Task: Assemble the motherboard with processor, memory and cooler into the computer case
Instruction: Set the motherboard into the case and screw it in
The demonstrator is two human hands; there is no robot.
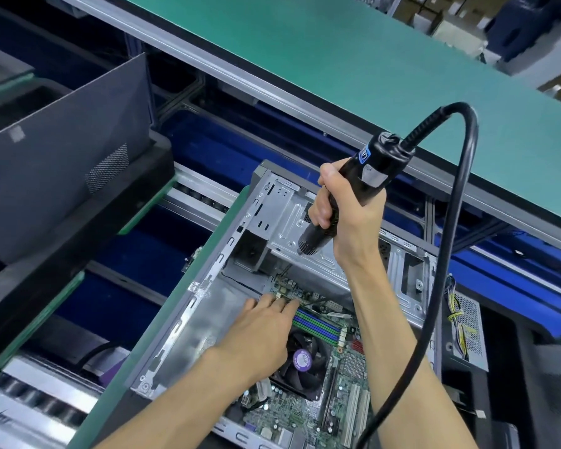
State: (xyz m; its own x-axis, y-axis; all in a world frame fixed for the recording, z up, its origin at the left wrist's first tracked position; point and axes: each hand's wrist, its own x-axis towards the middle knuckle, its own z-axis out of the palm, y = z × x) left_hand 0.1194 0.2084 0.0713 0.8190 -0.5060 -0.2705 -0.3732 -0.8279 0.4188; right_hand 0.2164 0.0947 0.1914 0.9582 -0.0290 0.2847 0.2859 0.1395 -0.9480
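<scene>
My left hand (266, 322) rests with straight fingers on the far edge of the green motherboard (308, 400), seated in the grey steel case (208, 319). It's thin, fragile; I press edges only. My right hand (347, 215) grips the black electric screwdriver (353, 196) above.

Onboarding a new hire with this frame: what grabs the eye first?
The black electric screwdriver gripped in the right hand, raised above the open computer case, its thick cable looping to the right. Below it, the left hand reaches onto the motherboard, fingers at its far edge beside the cooler fan.
</scene>
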